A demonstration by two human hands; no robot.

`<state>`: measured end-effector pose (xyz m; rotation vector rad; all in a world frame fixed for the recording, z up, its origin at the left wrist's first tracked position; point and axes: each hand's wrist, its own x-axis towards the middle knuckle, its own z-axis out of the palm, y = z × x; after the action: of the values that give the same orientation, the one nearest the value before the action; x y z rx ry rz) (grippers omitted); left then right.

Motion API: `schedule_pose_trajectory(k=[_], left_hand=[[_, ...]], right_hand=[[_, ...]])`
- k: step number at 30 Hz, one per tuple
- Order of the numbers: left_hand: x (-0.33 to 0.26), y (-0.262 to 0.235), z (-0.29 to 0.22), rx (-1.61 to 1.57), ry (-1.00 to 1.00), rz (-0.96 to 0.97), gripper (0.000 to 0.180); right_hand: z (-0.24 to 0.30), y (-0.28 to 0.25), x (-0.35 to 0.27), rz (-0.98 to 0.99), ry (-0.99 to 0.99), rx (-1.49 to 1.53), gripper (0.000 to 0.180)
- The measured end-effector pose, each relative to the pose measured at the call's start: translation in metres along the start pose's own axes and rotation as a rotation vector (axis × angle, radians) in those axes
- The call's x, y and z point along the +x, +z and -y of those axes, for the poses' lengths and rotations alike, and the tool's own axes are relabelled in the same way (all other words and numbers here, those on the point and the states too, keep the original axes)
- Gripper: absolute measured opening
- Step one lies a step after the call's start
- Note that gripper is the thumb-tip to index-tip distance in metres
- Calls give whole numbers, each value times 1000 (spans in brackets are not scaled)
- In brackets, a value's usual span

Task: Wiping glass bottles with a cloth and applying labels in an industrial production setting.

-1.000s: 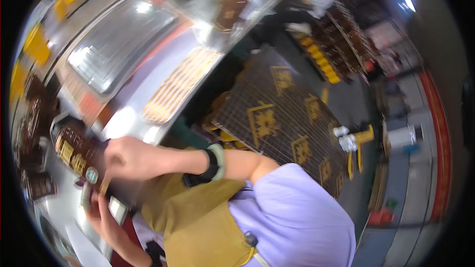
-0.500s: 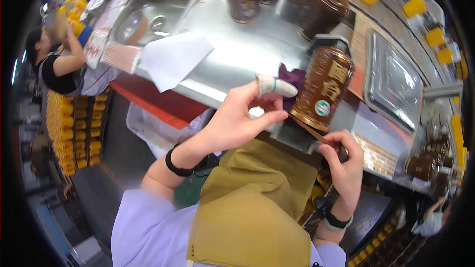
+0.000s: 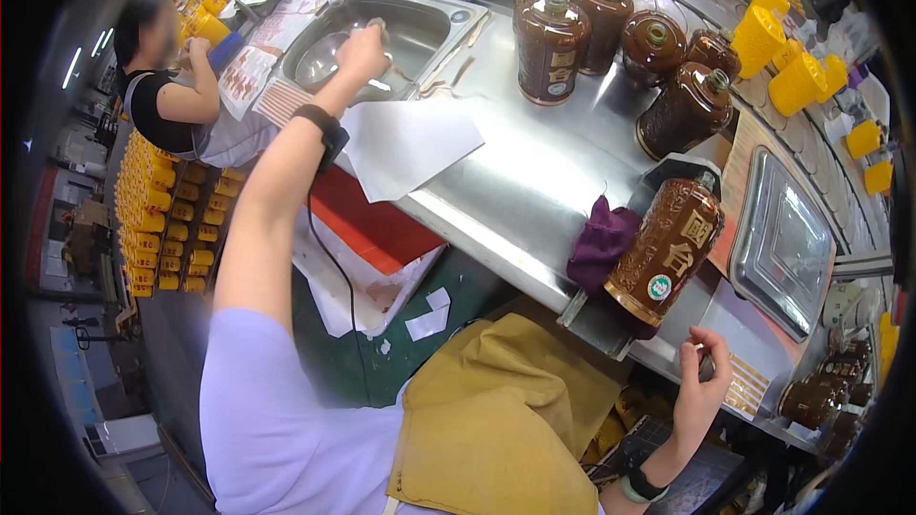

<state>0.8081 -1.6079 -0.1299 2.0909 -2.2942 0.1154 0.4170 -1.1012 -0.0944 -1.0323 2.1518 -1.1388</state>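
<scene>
My left hand (image 3: 363,55) reaches into the metal sink (image 3: 434,29) at the far left, over a clear bowl (image 3: 320,62). Its fingers are mostly hidden, and a pale finger cover shows at the tip. A brown glass bottle (image 3: 668,243) with gold characters and a round green-and-white sticker lies tilted in a metal holder (image 3: 593,329) at the bench's front edge. Beside it is a bunched purple cloth (image 3: 603,240). Just right of the bottle's base, my right hand (image 3: 704,377) is closed, fingers curled around something small and dark that I cannot make out.
Several brown bottles (image 3: 553,48) stand at the back of the bench. White paper (image 3: 410,148) overhangs its front edge. A clear-lidded tray (image 3: 782,238) and a sheet of gold strips (image 3: 747,386) lie right. Another person (image 3: 162,86) works far left; a black cable (image 3: 343,277) hangs below my left arm.
My left hand has left the bottle and moved away to the sink. The brown strip that my right hand pinched at the bottle's base no longer shows there. The view has shifted.
</scene>
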Motion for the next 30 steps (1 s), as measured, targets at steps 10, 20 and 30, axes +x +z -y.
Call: schedule_pose_trajectory(k=[10,20,30], left_hand=[[30,64,8,240,-16,68,41],[-54,-104,-76,-692,425,164,41],[-181,-187,-185,-992,857,552,42]], right_hand=[[-7,-3,-10,-93,58,58,16],[24,0,21,-59,-164,30,10],[99,37,74,165,-563,268,37]])
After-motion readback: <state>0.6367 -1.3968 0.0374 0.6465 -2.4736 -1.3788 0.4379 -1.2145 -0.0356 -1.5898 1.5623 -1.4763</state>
